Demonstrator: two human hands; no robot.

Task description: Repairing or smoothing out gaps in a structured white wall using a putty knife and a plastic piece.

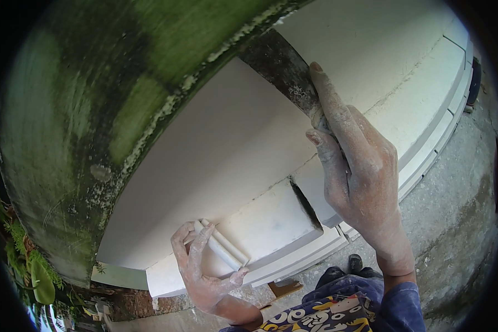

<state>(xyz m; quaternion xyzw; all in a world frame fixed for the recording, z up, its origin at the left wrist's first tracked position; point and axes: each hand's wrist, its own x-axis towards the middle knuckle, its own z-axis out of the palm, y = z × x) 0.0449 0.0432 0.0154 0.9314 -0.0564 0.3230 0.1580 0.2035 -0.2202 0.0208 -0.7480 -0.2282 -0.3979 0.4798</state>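
Observation:
My right hand [362, 160], dusted with white powder, is closed round the handle of a dark, flat scraper [285, 69]. Its worn, white-specked blade points up and left over a white panel [216, 144], and its far end meets the rim of a green surface. Lower left, my left hand [202, 268] is closed on a small white ridged piece [226, 249], thumb at one end and fingers at the other. That piece lies over a smooth white block [271, 218]. Whether it is one part or two sticks side by side, I cannot tell.
A large curved green surface [83, 99] with dark stains and a crusty whitish rim fills the upper left. White slabs [426, 99] run along the right, with a dark gap between two blocks. Plants [39, 276] grow lower left; concrete floor [454, 221] lies right.

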